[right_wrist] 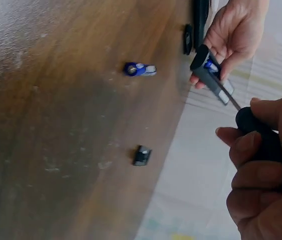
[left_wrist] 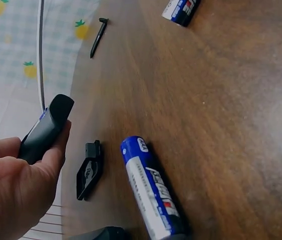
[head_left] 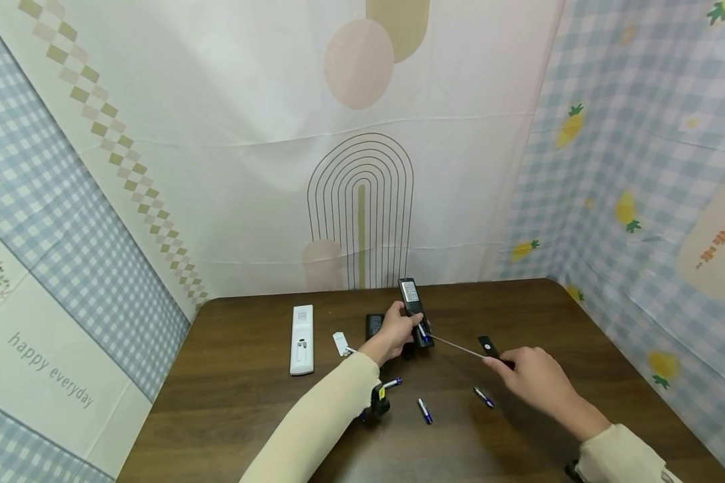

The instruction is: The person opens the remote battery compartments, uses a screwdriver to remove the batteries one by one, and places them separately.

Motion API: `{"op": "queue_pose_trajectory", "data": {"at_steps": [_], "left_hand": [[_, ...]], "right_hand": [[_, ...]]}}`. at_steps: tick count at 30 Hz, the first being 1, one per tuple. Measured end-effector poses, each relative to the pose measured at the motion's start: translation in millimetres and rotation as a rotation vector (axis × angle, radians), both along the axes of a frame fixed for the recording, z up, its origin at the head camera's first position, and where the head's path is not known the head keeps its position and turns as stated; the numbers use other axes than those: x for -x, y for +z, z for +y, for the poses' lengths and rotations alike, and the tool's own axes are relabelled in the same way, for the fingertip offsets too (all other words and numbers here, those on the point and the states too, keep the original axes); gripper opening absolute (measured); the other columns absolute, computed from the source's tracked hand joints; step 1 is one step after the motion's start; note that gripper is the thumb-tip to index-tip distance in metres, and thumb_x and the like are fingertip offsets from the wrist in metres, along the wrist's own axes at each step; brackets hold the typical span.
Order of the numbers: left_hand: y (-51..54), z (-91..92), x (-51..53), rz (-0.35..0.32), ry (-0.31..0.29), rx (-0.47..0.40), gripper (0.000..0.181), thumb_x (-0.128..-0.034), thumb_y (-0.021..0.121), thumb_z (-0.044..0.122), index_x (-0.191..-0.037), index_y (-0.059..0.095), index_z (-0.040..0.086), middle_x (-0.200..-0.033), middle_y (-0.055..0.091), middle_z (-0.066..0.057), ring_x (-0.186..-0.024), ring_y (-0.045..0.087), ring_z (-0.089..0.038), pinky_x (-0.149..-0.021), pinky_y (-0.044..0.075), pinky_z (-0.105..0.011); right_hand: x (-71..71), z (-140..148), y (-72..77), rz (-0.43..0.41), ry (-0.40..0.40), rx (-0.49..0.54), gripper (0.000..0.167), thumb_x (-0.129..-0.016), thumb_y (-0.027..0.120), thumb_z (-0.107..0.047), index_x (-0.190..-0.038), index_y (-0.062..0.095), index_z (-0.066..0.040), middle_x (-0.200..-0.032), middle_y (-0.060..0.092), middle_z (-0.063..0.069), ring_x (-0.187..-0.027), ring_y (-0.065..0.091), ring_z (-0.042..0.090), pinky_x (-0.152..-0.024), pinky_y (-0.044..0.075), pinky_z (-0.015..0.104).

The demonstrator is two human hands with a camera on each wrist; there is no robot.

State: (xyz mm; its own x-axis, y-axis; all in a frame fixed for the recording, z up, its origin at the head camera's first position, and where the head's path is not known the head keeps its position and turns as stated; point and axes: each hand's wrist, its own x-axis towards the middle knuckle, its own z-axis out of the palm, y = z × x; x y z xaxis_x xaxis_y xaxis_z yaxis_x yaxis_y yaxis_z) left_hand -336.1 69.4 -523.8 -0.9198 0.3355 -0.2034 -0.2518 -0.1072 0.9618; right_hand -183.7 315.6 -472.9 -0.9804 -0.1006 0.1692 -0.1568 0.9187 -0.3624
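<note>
My left hand (head_left: 394, 330) grips a black remote control (head_left: 413, 305), raised above the table, with its labelled back facing up. A blue and white battery (head_left: 423, 332) shows in the open compartment at the near end. My right hand (head_left: 540, 379) holds a screwdriver by its dark handle (right_wrist: 266, 142), fingers wrapped round it. The thin metal shaft (head_left: 459, 347) reaches left to the battery compartment. In the head view its tip meets the battery end; exact contact cannot be told. Below the hands lie loose AA batteries (head_left: 425, 410), one of them large in the left wrist view (left_wrist: 153, 197).
A white remote (head_left: 302, 342) with an open, unfilled compartment lies at left, beside a small white cover (head_left: 340, 343). Another black remote (head_left: 374, 324) lies behind my left wrist. A black cover (head_left: 488, 346) lies near my right hand. A cloth-covered wall (head_left: 248, 221) borders the table's back edge.
</note>
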Motion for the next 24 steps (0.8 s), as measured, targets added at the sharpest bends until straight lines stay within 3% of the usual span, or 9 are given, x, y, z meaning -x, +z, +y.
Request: {"op": "queue_pose_trajectory", "data": {"at_steps": [4,8,17,24], "left_hand": [[-1.2,1.8,1.5,0.002,0.001,-0.009,0.039,-0.1097,0.058,0.011,-0.145,0.043,0.005,-0.138,0.067,-0.029,-0.128,0.070,-0.039,-0.105,0.060,-0.054],[-2.4,4.8,3.2,0.007,-0.001,0.005,0.041,-0.1096,0.058,0.011,-0.147,0.042,0.006,-0.138,0.067,-0.028,-0.128,0.070,-0.037,-0.105,0.059,-0.054],[-4.9,9.3,7.7,0.040,0.011,0.036,0.040,-0.1100,0.058,0.012,-0.147,0.044,0.008,-0.136,0.070,-0.027,-0.126,0.071,-0.036,-0.103,0.061,-0.052],[-6.5,12.9,8.8,0.049,0.013,0.054,0.039,-0.1098,0.058,0.012,-0.147,0.044,0.009,-0.134,0.071,-0.025,-0.126,0.071,-0.034,-0.104,0.060,-0.048]], "right_hand": [[6.8,7,-7.5,-0.089,-0.026,0.120,0.059,-0.106,0.062,-0.052,-0.058,0.052,-0.019,-0.051,0.024,-0.014,-0.049,0.018,0.004,-0.048,0.021,0.020],[10.0,12,-11.5,-0.142,-0.054,0.184,0.059,-0.106,0.062,-0.054,-0.061,0.059,-0.016,-0.054,0.024,-0.012,-0.052,0.019,0.005,-0.049,0.022,0.022],[13.5,15,-18.1,-0.206,-0.075,0.239,0.064,-0.104,0.061,-0.060,-0.062,0.062,-0.012,-0.053,0.026,-0.012,-0.051,0.021,0.007,-0.050,0.024,0.023],[15.4,17,-23.6,-0.230,-0.088,0.250,0.060,-0.106,0.063,-0.050,-0.062,0.063,-0.010,-0.053,0.028,-0.011,-0.050,0.021,0.007,-0.049,0.024,0.022]]}}
